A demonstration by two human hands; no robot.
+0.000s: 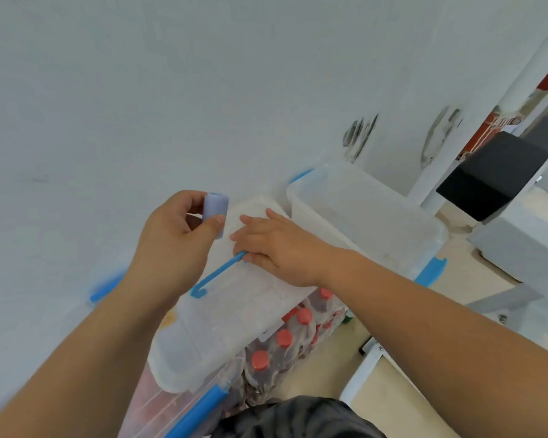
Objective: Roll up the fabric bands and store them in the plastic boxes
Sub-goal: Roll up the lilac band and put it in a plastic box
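Between the thumb and curled fingertips of the left hand [174, 248]: one rolled fabric band [215, 210], pale lilac-blue, being pinched upright, its open end showing at the top. It is being held in the air just above the far end of a box lid, not touching it

Under the right hand [276, 248]: translucent plastic lid [222, 327]. The fingers are lying mostly straight and spread across its far end, pressing down. The upper end of the lid's blue handle [217, 275] is disappearing beneath the lower fingers; whether any of them is hooking round it cannot be told. The two hands are sitting close together, the band just beside the right fingertips

Below the lid: a clear plastic box [146, 403], largely covered, with the lid lying askew over it; a blue latch [196, 409] is sticking out at its near end

Beside the right wrist, farther off: a second plastic box [301, 213], open-topped, translucent, blue clips at its ends, standing against a pale surface; its contents cannot be made out

Beneath the right forearm: bottles with red caps [283, 338], packed together at floor level

Far right: a black block-shaped object [491, 175], well apart from both boxes

Bottom edge: the person's dark patterned garment [298, 418], both bare forearms reaching up from either side of it
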